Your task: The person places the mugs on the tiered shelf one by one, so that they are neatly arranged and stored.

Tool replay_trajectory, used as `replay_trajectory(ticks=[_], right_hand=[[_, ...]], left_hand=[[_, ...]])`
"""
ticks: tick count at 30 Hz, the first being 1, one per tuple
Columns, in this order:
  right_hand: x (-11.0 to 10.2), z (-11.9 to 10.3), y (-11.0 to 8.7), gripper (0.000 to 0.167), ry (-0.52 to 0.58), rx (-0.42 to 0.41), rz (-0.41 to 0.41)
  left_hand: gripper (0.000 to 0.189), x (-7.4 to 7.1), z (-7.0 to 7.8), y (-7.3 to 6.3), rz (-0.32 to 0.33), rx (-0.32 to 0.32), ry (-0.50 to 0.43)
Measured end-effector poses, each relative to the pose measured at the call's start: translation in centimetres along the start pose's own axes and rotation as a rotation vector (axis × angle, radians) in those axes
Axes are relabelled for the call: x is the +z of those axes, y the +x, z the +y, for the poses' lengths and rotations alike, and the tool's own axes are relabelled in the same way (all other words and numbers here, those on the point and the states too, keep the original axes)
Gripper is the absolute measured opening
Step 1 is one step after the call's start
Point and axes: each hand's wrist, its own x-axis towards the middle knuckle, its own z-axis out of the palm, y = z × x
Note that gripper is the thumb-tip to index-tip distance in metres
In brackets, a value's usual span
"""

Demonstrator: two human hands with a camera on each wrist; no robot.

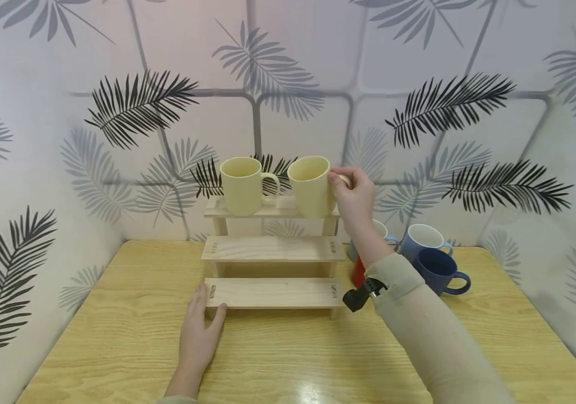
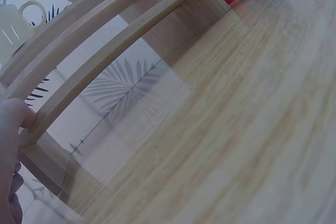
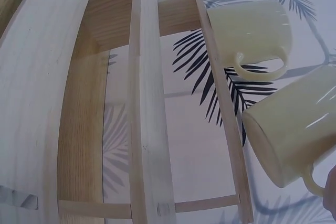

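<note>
Tilted yellow mug (image 1: 312,192) just above the right end of the top board (image 1: 283,212)

The right hand (image 1: 356,197) pinches its handle, fingers curled; the left hand (image 1: 200,330) clasps the wooden rack (image 1: 273,292) at its lower left corner, thumb against fingers; levelling the base and lowering gently, clear of the neighbouring mug (image 1: 242,188), should suit

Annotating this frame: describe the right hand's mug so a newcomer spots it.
On the table is a three-tier wooden rack. By the right end of its top tier is a pale yellow mug, held in the right hand. Unlike the matching upright mug to its left, it is tilted.
</note>
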Motion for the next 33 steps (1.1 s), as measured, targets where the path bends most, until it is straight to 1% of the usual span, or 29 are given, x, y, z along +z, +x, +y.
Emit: replay_trajectory(ticks=[5, 12, 16, 24, 27, 33], right_hand=[[0.9, 0.5, 0.5, 0.017, -0.012, 0.025, -0.005], [1.5, 1.0, 1.2, 0.017, -0.077, 0.008, -0.03], [1.8, 1.1, 1.6, 0.017, -0.096, 0.02, -0.036], [2.1, 1.3, 2.3, 0.016, -0.051, 0.089, -0.091], [1.8, 1.7, 2.5, 0.018, -0.041, 0.104, -0.093], [0.9, 2.7, 2.6, 0.019, 0.014, 0.149, -0.107]], left_hand=[[0.074, 0.0, 0.0, 0.0, 0.005, -0.003, -0.004], [0.074, 0.0, -0.1, 0.0, -0.003, 0.005, -0.007], [0.075, 0.0, -0.1, 0.0, -0.008, 0.002, -0.012], [0.074, -0.2, 0.0, 0.0, -0.008, -0.005, -0.011], [0.074, -0.2, 0.0, 0.0, -0.01, -0.006, -0.008], [0.075, -0.1, -0.1, 0.0, -0.011, 0.0, -0.013]])
